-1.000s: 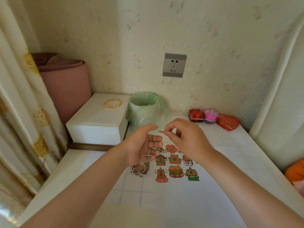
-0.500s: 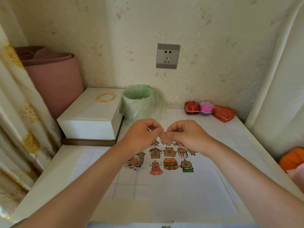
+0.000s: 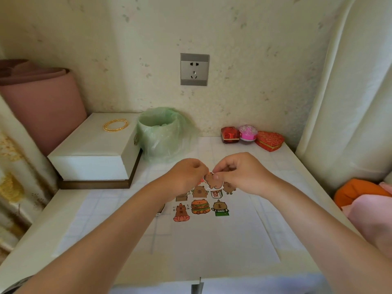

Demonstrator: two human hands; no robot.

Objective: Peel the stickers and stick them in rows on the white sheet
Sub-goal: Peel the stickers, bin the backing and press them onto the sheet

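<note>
Sticker in hand: a brown capybara sticker (image 3: 212,181) is held in the air between both hands, just above the far row of stickers already stuck down.
Left hand: the left hand (image 3: 186,177) has its fingers curled in and pinches the sticker's upper left edge.
Right hand: the right hand (image 3: 244,175) is curled too, with the thumb lying over the sticker's right side and pinching it.
Backing: I cannot tell whether it has come away yet.
Step in hand: most likely peeling the sticker from its backing.
Doing it well: lift one corner, peel slowly and keep the sticky side off the fingers so the thin figure does not fold on itself.
White sheet: the white sheet (image 3: 212,240) lies flat on the table, with the rows at its far end. A burger sticker (image 3: 200,206) sits in the nearest row.
Open room: the near part of the sheet is bare, as is the strip to the right of the rows.
Edges: the sheet's right edge runs close under the right forearm, and a careless wrist could drag it.
Further out: a green-bagged bin (image 3: 161,132) and a white box (image 3: 95,145) stand beyond the hands. Small red gift boxes (image 3: 269,141) sit by the wall, well apart from the work.
</note>
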